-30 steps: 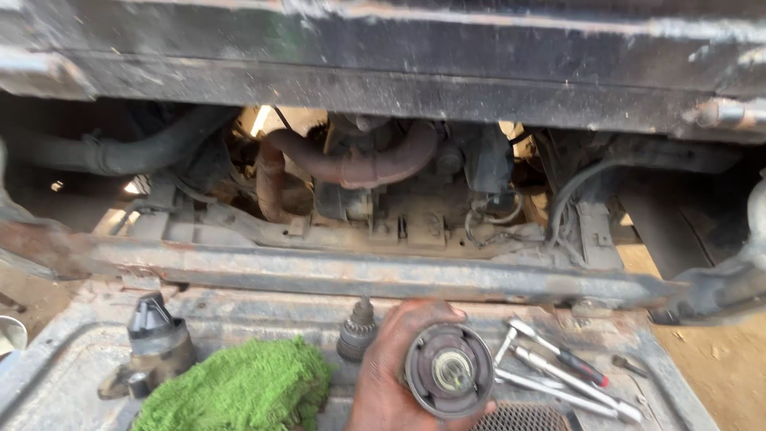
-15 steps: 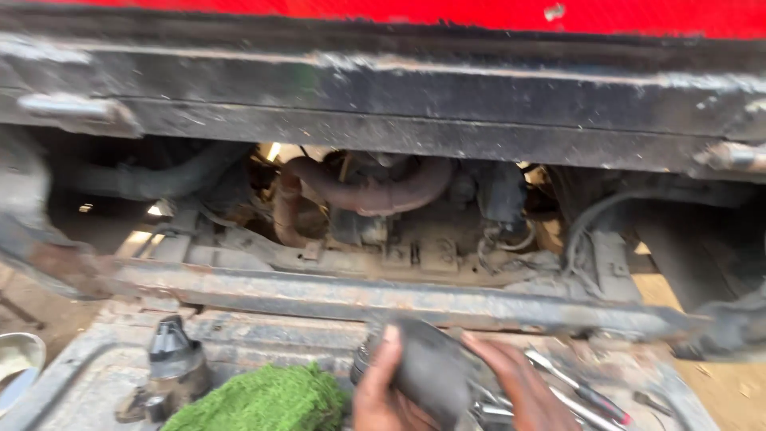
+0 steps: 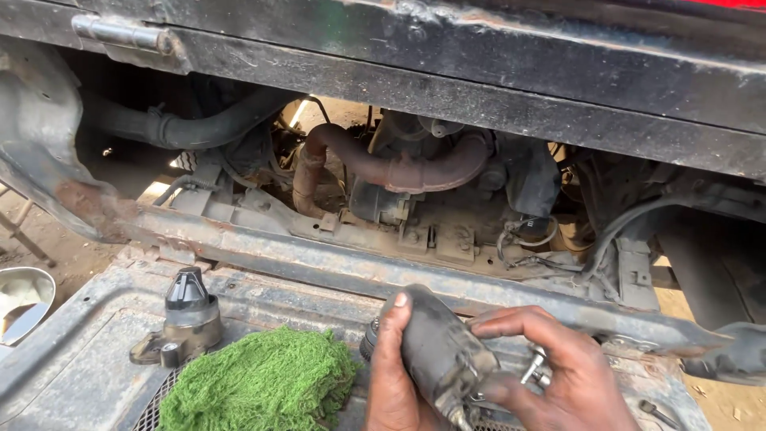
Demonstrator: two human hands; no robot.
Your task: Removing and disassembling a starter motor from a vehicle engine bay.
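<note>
A dark, greasy cylindrical motor part [image 3: 435, 351] lies across the bottom centre of the head view, and both my hands grip it. My left hand [image 3: 392, 375] wraps its near side, thumb up along the casing. My right hand [image 3: 550, 367] clasps it from the right, fingers over the top. A small silver fitting [image 3: 533, 369] shows between my right fingers. Just left of my left hand lies a green woven rag [image 3: 263, 383] on the dirty metal panel [image 3: 88, 359].
A black and grey capped part [image 3: 185, 315] stands on the panel at the left. Behind it run a rusty frame rail [image 3: 335, 259], a rusted pipe [image 3: 383, 168] and black hoses [image 3: 191, 128] under the vehicle body. A shiny bowl [image 3: 22, 297] sits at far left.
One second ago my left hand alone held the part end-on over several loose silver tools. My right hand has joined it, and the part now lies on its side. The view has tilted.
</note>
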